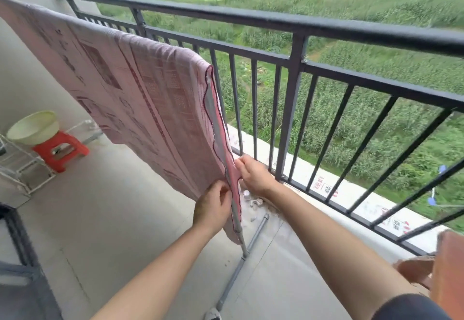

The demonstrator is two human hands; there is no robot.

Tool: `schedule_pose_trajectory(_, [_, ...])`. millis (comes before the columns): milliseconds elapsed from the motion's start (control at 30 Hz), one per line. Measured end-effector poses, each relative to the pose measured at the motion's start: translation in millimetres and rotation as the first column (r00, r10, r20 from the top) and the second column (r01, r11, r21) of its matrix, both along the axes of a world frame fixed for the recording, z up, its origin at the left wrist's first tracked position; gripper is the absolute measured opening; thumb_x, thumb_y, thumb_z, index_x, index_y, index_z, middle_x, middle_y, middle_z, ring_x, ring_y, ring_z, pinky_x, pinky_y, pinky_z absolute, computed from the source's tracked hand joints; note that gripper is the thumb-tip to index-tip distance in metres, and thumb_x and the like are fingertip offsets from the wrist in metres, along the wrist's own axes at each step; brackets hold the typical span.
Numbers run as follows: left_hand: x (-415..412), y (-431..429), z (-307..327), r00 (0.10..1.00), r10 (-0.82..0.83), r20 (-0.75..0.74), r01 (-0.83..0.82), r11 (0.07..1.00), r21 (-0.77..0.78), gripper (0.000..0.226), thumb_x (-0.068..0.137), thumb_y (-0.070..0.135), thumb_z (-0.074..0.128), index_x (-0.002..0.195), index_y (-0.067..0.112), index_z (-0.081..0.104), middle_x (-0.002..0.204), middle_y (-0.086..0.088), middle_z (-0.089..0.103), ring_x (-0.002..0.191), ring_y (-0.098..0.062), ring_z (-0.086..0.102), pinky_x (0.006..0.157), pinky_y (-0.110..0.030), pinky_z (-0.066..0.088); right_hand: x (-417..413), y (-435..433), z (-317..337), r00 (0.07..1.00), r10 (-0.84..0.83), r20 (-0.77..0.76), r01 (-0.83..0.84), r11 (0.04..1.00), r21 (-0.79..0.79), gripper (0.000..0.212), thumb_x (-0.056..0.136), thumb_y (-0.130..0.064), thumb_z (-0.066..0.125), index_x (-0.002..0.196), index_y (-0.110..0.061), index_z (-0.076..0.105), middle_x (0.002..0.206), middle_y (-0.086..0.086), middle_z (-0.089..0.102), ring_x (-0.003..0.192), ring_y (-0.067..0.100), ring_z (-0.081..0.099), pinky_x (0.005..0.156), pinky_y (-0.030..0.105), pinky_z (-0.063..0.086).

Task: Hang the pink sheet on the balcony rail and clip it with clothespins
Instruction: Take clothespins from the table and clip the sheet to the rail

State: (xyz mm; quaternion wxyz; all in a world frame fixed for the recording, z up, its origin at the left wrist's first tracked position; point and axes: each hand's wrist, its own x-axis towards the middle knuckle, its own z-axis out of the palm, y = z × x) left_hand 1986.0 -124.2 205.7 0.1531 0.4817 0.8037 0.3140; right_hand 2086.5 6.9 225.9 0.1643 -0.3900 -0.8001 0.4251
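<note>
The pink patterned sheet (130,88) hangs folded over a grey drying rack, whose upright pole (241,234) shows below the cloth's lower corner. My left hand (213,209) pinches the near layer of the sheet at its bottom edge. My right hand (253,171) grips the far layer on the other side of the pole, close to the balcony railing (296,23). Both hands are closed on cloth. No clothespin shows in either hand.
The dark metal railing runs from upper left to right, with fields far below. A pale basin (32,126) sits on a red stool (60,151) at left, beside a white wire rack (20,166). Small white bits (253,201) lie on the floor. Blue pegs (437,184) hang outside the rail.
</note>
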Motion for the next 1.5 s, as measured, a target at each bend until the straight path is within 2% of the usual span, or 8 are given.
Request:
schedule_pose_trajectory(100, [-6, -2, -3, 0.977, -0.2, -0.077, 0.195, 0.978, -0.074, 0.011, 0.089, 0.024, 0.055, 0.098, 0.024, 0.062, 0.097, 0.004, 0.065, 0.09, -0.019, 0.06, 0.074, -0.031, 0.046, 0, -15, 2, 0.999, 0.05, -0.018, -0.051, 0.996, -0.068, 0.033, 0.106, -0.028, 0.038, 0.088, -0.007, 0.056, 0.084, 0.011, 0.061, 0.081, 0.026, 0.057, 0.079, 0.039, 0.045])
schedule_pose_trajectory(333, [-9, 14, -12, 0.858, -0.487, -0.167, 0.487, 0.872, -0.04, 0.006, 0.09, 0.02, 0.056, 0.091, 0.019, 0.063, 0.089, 0.003, 0.061, 0.086, -0.019, 0.058, 0.075, -0.036, 0.049, 97, -32, -16, 0.892, -0.431, 0.139, 0.433, 0.901, 0.014, 0.025, 0.105, -0.035, 0.036, 0.096, -0.017, 0.049, 0.086, 0.002, 0.062, 0.085, 0.027, 0.057, 0.07, 0.037, 0.041])
schedule_pose_trajectory(467, [32, 33, -23, 0.679, -0.635, -0.367, 0.679, 0.734, -0.013, 0.03, 0.093, 0.028, 0.052, 0.116, 0.013, 0.063, 0.115, -0.007, 0.064, 0.108, -0.027, 0.059, 0.093, -0.039, 0.046, 186, -85, -41, 0.587, -0.764, 0.267, 0.745, 0.639, 0.189, 0.032, 0.102, -0.039, 0.039, 0.12, -0.016, 0.053, 0.117, 0.01, 0.058, 0.106, 0.033, 0.056, 0.085, 0.041, 0.044])
schedule_pose_trajectory(600, [104, 42, -37, 0.399, -0.817, -0.417, 0.819, 0.522, -0.238, 0.06, 0.098, 0.048, 0.034, 0.15, 0.02, 0.028, 0.159, -0.006, 0.023, 0.145, -0.027, 0.024, 0.117, -0.048, 0.022, 250, -185, -58, 0.294, -0.876, 0.382, 0.852, 0.421, 0.312, 0.051, 0.099, -0.041, 0.045, 0.144, -0.018, 0.039, 0.143, 0.012, 0.043, 0.128, 0.035, 0.045, 0.104, 0.046, 0.041])
schedule_pose_trajectory(833, [271, -6, -32, -0.052, -0.9, -0.432, 0.943, 0.099, -0.319, 0.066, 0.096, 0.055, 0.034, 0.151, 0.019, 0.024, 0.159, -0.009, 0.023, 0.142, -0.03, 0.028, 0.113, -0.05, 0.025, 320, -360, -60, -0.165, -0.876, 0.454, 0.954, -0.025, 0.299, 0.064, 0.1, -0.048, 0.037, 0.156, -0.023, 0.017, 0.163, 0.008, 0.016, 0.147, 0.029, 0.023, 0.117, 0.047, 0.028])
schedule_pose_trajectory(1033, [378, -97, -47, -0.322, -0.882, -0.344, 0.906, -0.181, -0.383, 0.065, 0.098, 0.054, 0.03, 0.154, 0.026, 0.014, 0.163, -0.005, 0.01, 0.147, -0.026, 0.016, 0.118, -0.045, 0.017, 363, -458, -81, -0.4, -0.792, 0.462, 0.916, -0.322, 0.241, 0.06, 0.1, -0.041, 0.043, 0.153, -0.018, 0.025, 0.156, 0.01, 0.028, 0.139, 0.032, 0.034, 0.11, 0.043, 0.031])
schedule_pose_trajectory(1200, [447, -140, -84, -0.455, -0.856, -0.247, 0.811, -0.283, -0.512, 0.063, 0.099, 0.053, 0.028, 0.154, 0.028, 0.009, 0.163, -0.002, 0.0, 0.149, -0.023, 0.007, 0.12, -0.044, 0.012, 417, -482, -124, -0.395, -0.743, 0.541, 0.913, -0.383, 0.141, 0.048, 0.098, -0.039, 0.048, 0.14, -0.017, 0.04, 0.14, 0.01, 0.047, 0.125, 0.031, 0.048, 0.098, 0.04, 0.041])
schedule_pose_trajectory(1500, [503, -135, -192, -0.407, -0.913, -0.029, 0.618, -0.252, -0.745, 0.063, 0.099, 0.055, 0.02, 0.154, 0.032, 0.001, 0.163, 0.0, -0.011, 0.15, -0.022, -0.005, 0.12, -0.045, 0.007, 513, -449, -208, -0.187, -0.758, 0.625, 0.97, -0.244, -0.005, 0.058, 0.097, -0.041, 0.047, 0.151, -0.03, 0.03, 0.133, 0.01, 0.048, 0.12, 0.031, 0.048, 0.098, 0.041, 0.04])
